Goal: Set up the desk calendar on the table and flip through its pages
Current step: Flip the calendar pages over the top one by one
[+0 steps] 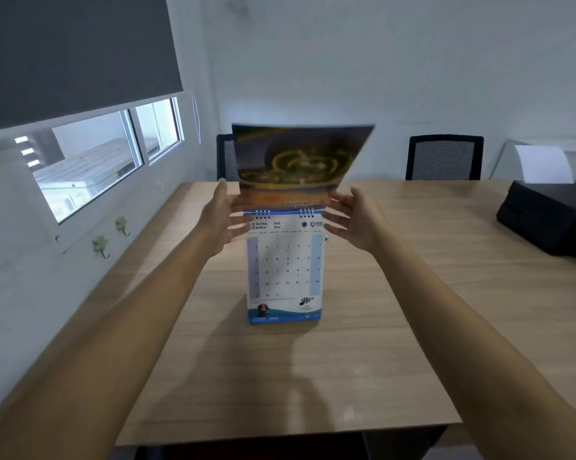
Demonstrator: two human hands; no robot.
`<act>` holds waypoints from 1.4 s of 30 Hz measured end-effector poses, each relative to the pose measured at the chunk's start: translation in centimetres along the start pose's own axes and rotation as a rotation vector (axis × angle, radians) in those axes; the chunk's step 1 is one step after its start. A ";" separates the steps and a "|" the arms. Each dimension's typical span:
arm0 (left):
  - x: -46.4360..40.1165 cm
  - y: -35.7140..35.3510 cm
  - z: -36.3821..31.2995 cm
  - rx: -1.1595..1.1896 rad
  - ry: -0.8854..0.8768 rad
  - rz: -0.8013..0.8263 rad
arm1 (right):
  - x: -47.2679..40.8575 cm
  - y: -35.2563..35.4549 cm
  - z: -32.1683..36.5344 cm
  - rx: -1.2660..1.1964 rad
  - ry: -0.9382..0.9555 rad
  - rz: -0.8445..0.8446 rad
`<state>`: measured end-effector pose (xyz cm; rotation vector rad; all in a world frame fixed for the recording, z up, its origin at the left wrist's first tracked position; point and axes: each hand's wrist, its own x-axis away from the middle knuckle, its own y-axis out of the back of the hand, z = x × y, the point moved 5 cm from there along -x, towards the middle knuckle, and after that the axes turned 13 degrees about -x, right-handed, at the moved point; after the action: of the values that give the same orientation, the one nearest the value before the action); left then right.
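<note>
Two hands flank the calendar (pixel 285 270) on the table (pixel 412 293).
I see left hand (pixel 221 220) and right hand (pixel 353 217) spread wide, page (pixel 299 161) raised, March showing.

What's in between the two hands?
The desk calendar, standing on the table: its spiral top and raised page sit between left hand and right hand, head view.

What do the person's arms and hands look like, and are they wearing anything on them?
Both arms are bare as far as the picture shows: no sleeves in view. The left hand and right hand wear no gloves, and no watch, bracelet or ring is visible, though the fingers are blurred.
</note>
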<state>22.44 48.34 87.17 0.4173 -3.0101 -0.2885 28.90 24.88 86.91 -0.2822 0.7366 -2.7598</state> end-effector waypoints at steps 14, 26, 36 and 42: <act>-3.9 -1.9 1.6 -0.938 -0.211 0.011 | -4.9 -1.2 -4.1 1.414 0.196 0.003; 1.7 -4.2 7.4 -0.197 0.126 0.111 | -2.8 2.9 -9.6 0.296 -0.185 -0.205; 1.3 -3.6 7.4 -0.117 0.260 0.109 | -0.5 1.8 -8.5 0.363 -0.193 -0.107; 1.0 -1.3 7.2 -0.440 0.225 -0.002 | 0.0 2.2 -7.0 0.762 -0.091 -0.126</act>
<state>20.97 48.03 79.94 0.3787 -2.6233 -0.8210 27.57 26.25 79.82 -0.2864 -0.3827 -2.8733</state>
